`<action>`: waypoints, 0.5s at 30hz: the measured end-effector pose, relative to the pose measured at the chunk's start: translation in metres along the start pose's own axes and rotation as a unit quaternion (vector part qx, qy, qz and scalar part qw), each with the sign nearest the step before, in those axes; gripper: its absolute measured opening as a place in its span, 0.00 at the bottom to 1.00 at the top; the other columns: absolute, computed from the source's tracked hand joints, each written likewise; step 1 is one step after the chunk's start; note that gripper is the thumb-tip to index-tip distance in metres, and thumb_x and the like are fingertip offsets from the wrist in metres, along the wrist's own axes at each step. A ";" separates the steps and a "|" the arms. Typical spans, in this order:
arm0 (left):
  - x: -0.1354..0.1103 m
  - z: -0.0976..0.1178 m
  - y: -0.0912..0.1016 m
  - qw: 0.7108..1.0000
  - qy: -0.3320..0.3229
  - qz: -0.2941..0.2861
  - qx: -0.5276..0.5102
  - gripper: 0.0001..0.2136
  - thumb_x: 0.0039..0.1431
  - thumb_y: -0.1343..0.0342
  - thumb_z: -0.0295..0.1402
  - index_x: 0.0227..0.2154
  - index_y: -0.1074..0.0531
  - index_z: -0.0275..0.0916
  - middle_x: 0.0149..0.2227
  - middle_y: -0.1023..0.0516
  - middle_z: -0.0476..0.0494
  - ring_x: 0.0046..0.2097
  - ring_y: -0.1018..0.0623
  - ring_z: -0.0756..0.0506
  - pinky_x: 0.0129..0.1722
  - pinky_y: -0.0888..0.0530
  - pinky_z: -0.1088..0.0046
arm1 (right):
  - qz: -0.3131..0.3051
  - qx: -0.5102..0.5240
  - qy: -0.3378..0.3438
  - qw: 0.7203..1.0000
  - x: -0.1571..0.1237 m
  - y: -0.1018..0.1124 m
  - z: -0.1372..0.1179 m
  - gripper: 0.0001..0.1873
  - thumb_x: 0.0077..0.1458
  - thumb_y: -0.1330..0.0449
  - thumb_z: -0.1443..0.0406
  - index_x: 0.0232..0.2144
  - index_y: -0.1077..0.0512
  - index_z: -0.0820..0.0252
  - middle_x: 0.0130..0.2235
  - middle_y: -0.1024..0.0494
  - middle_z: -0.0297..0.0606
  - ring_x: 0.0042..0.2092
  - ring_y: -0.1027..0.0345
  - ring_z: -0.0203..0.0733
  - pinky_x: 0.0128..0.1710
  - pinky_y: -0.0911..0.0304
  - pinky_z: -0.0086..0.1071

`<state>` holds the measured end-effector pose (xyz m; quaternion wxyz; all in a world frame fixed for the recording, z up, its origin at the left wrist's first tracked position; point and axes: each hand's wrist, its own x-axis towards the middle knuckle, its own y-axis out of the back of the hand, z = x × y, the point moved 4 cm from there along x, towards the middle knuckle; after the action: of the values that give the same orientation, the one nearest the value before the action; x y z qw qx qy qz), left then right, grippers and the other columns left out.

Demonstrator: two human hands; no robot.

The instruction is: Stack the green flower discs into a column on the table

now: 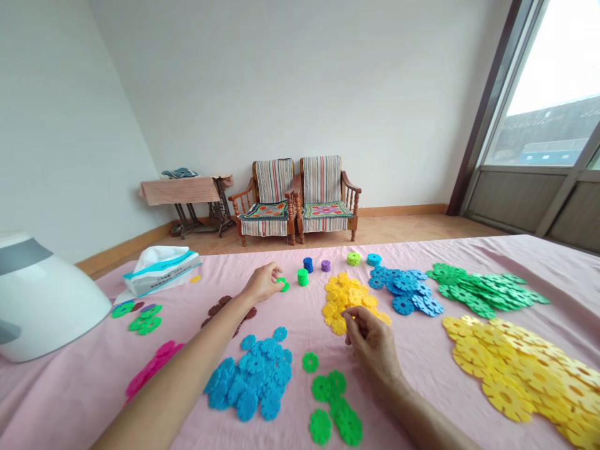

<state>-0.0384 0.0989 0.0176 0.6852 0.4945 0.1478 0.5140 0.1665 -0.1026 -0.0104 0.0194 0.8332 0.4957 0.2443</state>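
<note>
My left hand (pixel 265 282) reaches to the far middle of the table, its fingers pinched at a small green notched plastic disc (pixel 283 285). Just right of it stands a short stack of bright green discs (pixel 303 277). My right hand (pixel 372 340) hovers at the near edge of a yellow disc pile (pixel 349 294). Its fingers are curled together, and whatever they may hold is hidden. Between my forearms lie loose green discs (pixel 338 406) and a light blue disc pile (pixel 262 372). Brown discs (pixel 244 322) are partly covered by my left forearm.
Small stacks in dark blue (pixel 308 265), purple (pixel 325 265), lime (pixel 353 258) and light blue (pixel 374 259) line the back. Blue (pixel 405 289), green (pixel 487 290) and large yellow (pixel 525 369) piles lie right. A tissue pack (pixel 162 272) and white appliance (pixel 47 300) stand left.
</note>
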 end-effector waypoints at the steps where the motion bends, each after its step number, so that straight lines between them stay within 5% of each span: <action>1: 0.001 -0.002 -0.003 1.000 0.000 -0.005 -0.001 0.12 0.41 0.41 0.27 0.33 0.30 0.36 0.31 0.25 0.47 0.31 0.25 0.48 0.31 0.29 0.76 | 0.000 -0.003 -0.001 1.000 0.000 0.000 0.000 0.14 0.55 0.49 0.58 0.28 0.30 0.63 0.17 0.35 0.29 0.19 0.40 0.34 0.20 0.47 0.25; 8: 0.000 0.001 -0.014 0.999 -0.021 -0.030 0.016 0.10 0.43 0.42 0.28 0.32 0.29 0.37 0.29 0.25 0.48 0.31 0.25 0.48 0.31 0.29 0.75 | -0.003 -0.014 -0.014 1.000 -0.001 0.001 -0.003 0.16 0.55 0.49 0.57 0.27 0.30 0.63 0.16 0.35 0.29 0.19 0.41 0.34 0.20 0.48 0.25; 15: -0.003 0.006 -0.005 0.995 -0.061 -0.059 0.050 0.14 0.43 0.43 0.27 0.37 0.26 0.37 0.35 0.27 0.45 0.34 0.26 0.46 0.35 0.30 0.72 | -0.009 -0.013 -0.012 1.000 0.000 -0.001 -0.002 0.16 0.55 0.50 0.57 0.28 0.30 0.63 0.17 0.35 0.30 0.19 0.42 0.34 0.20 0.49 0.26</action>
<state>-0.0324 0.0928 0.0149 0.6965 0.5487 0.1600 0.4339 0.1651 -0.1029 -0.0087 0.0383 0.8315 0.4995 0.2401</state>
